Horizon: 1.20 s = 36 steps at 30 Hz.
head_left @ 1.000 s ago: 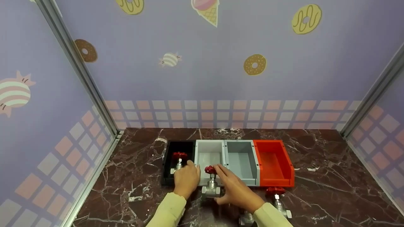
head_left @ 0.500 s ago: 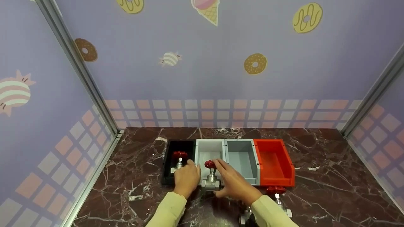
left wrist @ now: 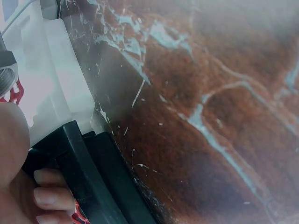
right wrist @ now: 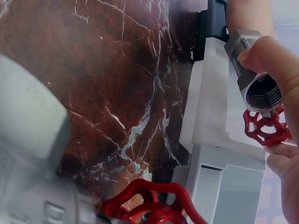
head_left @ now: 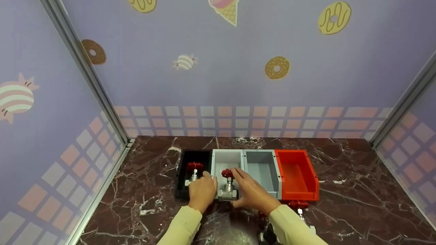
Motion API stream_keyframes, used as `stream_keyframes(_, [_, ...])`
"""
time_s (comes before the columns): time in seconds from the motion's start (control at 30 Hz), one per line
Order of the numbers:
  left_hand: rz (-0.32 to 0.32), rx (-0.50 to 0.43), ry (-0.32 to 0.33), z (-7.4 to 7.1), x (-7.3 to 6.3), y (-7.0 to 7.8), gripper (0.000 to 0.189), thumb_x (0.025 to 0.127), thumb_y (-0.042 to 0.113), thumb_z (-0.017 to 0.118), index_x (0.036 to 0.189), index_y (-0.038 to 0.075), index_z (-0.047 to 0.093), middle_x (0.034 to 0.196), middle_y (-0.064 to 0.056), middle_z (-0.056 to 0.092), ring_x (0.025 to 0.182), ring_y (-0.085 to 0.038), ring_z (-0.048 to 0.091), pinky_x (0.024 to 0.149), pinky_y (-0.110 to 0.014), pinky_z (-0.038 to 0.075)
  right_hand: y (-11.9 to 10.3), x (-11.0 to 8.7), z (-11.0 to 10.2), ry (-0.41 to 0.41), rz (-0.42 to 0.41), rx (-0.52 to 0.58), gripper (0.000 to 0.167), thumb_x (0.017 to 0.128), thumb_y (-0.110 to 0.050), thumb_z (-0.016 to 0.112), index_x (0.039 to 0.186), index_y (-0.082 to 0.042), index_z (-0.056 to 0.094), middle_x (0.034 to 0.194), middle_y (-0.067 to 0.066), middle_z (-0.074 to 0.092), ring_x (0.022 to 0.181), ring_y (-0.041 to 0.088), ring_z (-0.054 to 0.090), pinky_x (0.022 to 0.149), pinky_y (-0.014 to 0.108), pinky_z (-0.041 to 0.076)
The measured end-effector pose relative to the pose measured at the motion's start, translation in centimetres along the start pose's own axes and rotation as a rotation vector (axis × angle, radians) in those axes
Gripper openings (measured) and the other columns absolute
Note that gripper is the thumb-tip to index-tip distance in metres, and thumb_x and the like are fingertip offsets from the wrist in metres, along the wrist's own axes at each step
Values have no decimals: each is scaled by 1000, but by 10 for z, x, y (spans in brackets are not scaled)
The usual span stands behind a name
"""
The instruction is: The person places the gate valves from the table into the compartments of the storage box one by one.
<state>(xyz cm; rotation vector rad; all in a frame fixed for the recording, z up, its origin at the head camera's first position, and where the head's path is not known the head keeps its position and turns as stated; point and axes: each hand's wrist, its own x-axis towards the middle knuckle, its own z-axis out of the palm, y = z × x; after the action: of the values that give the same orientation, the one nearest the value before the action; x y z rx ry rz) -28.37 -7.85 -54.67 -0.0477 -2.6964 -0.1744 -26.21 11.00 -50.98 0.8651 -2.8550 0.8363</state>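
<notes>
My right hand holds a gate valve with a red handwheel and a silver body. Fingers lie at the handwheel, and the thumb presses the body in the right wrist view. The valve is upright over the front of the white bin, its threaded end showing. My left hand grips the front corner of the black bin beside the white one, fingers curled behind the black wall. Another red-wheeled valve stands in the black bin, partly hidden by that hand.
A grey bin and an orange bin continue the row to the right. Two more valves stand on the marble-patterned table near the right forearm: one in front of the orange bin, one mostly behind the sleeve.
My right hand has moved the valve forward and up in the head view, from in front of the white bin to over its front part. The left hand has stayed in place.
</notes>
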Motion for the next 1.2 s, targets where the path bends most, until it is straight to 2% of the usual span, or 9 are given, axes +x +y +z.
stream_keyframes(0.2, [2, 3, 7, -1, -1, 0, 32, 93, 37, 57, 80, 7, 53, 57, -12, 63, 49, -29, 62, 43, -44, 44, 1, 6, -2, -18, 17, 30, 111, 64, -22, 86, 153, -5, 22, 154, 26, 27, 138, 44, 35, 106, 52, 39])
stream_keyframes(0.53, [5, 10, 4, -1, -1, 0, 32, 93, 36, 57, 81, 6, 54, 57, -12, 62, 49, -30, 61, 43, -44, 44, 3, 16, -6, -43, 11, -24, 110, 63, -23, 86, 152, -4, 24, 152, 28, 30, 137, 43, 37, 107, 51, 38])
stream_keyframes(0.87, [36, 58, 63, 1, -3, -1, 32, 92, 36, 59, 80, 7, 54, 54, -10, 60, 46, -28, 60, 41, -42, 43, 6, 26, -7, -41, 5, -19, 110, 63, -24, 87, 151, -3, 25, 151, 30, 30, 135, 46, 39, 104, 52, 41])
stream_keyframes(1.07, [25, 50, 16, 1, -1, -1, 33, 93, 37, 57, 87, 4, 56, 57, -11, 62, 49, -28, 61, 43, -42, 44, 7, 32, -8, -71, 53, -4, 111, 63, -21, 88, 152, -2, 23, 153, 30, 26, 137, 46, 36, 107, 52, 38])
stream_keyframes(1.2, [23, 41, 12, 1, -1, -1, 33, 93, 37, 56, 87, 5, 56, 57, -10, 62, 48, -28, 61, 43, -42, 43, 8, 35, -8, -82, 62, -17, 113, 62, -20, 89, 152, -1, 23, 153, 30, 26, 137, 47, 35, 107, 52, 37])
